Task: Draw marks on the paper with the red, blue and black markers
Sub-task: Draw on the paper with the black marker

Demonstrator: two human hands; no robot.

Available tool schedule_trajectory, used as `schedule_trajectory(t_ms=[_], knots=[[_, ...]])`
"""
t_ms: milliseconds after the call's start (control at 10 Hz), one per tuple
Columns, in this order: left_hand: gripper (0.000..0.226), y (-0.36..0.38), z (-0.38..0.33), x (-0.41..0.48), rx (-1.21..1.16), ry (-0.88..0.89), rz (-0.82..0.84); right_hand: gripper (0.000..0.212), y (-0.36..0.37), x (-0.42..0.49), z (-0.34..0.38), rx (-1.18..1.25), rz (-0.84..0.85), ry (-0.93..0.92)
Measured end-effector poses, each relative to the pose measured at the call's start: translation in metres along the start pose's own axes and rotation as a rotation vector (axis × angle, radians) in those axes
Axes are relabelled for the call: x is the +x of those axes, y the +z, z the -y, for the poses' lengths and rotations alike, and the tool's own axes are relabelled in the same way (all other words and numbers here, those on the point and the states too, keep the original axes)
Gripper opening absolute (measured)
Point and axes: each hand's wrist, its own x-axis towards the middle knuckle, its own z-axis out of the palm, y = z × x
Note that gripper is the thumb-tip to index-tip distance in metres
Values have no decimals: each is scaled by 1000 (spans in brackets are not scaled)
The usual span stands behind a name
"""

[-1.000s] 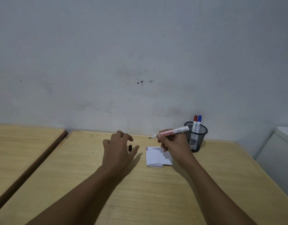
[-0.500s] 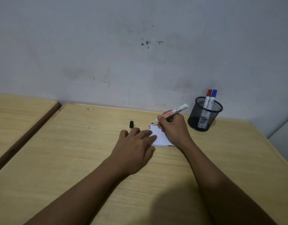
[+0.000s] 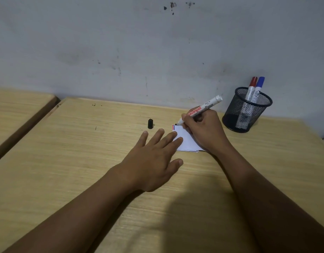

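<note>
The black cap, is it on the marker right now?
No, the black cap stands alone on the desk, apart from the marker in the right hand.

Left hand [image 3: 154, 157] flat, apparently pressing; right hand [image 3: 203, 130] gripping.

- I'm seeing the folded white paper [image 3: 187, 141] lying flat on the desk, small red and blue marks at its far left corner.
- The uncapped black marker [image 3: 199, 110] is tilting, tip touching that corner.
- The red marker [image 3: 250, 88] and blue marker [image 3: 257, 88] are standing capped together.
</note>
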Motion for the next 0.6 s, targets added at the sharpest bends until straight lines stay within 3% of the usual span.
schedule_trajectory(t_ms=[600], knots=[[64,-7,-4,-2,-4,-8,33,15,0,0,0,-25,15,1]])
